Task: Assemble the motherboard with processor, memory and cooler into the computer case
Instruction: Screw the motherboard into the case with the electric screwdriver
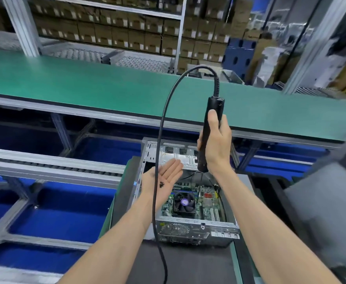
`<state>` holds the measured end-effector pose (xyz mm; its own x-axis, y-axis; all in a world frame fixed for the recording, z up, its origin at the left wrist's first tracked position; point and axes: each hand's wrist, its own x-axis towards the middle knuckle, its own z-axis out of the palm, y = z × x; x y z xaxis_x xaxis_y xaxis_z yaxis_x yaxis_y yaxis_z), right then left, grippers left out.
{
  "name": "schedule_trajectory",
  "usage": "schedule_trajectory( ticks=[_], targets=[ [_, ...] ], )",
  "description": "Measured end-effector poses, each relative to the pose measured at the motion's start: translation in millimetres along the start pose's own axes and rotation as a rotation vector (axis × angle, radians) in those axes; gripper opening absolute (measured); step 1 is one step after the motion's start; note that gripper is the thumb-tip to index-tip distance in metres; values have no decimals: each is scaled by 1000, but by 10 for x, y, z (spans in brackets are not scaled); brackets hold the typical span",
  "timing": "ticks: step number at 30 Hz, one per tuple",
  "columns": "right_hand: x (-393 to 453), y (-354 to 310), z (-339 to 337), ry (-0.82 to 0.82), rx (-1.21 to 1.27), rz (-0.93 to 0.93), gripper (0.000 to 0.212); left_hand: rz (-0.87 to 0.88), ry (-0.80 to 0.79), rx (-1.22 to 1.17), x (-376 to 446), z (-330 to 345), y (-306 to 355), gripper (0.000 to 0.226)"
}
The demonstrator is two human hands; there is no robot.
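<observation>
While the right hand (214, 144) is gripping the black corded electric screwdriver (209, 132) upright, the left hand (164, 179) is lying palm-up, fingers relaxed, cradling small black screws (162, 184). Both are hovering over the open grey metal computer case (190, 201) on the tabletop (188, 263). Green motherboard (207, 203) with black fan cooler (183, 203) is sitting inside; screwing down looks left.

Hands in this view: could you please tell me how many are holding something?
2. The right hand grips the electric screwdriver above the computer case; the left hand, palm up, carries small dark screws, number unclear.
</observation>
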<state>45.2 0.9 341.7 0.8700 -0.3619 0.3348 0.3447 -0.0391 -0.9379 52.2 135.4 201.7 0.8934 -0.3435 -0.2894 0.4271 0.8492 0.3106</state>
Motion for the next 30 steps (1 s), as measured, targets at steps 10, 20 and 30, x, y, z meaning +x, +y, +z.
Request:
schedule_trajectory(
  ticks=[10, 20, 30],
  targets=[
    [393, 71, 6, -46, 106, -68, 50, -68, 77, -29, 431, -138, -162, 64],
    [685, 114, 231, -112, 124, -64, 32, -18, 40, -25, 766, -288, -260, 78],
    [637, 335, 444, -151, 168, -18, 33, -14, 46, -90, 767, -325, -215, 76]
  ],
)
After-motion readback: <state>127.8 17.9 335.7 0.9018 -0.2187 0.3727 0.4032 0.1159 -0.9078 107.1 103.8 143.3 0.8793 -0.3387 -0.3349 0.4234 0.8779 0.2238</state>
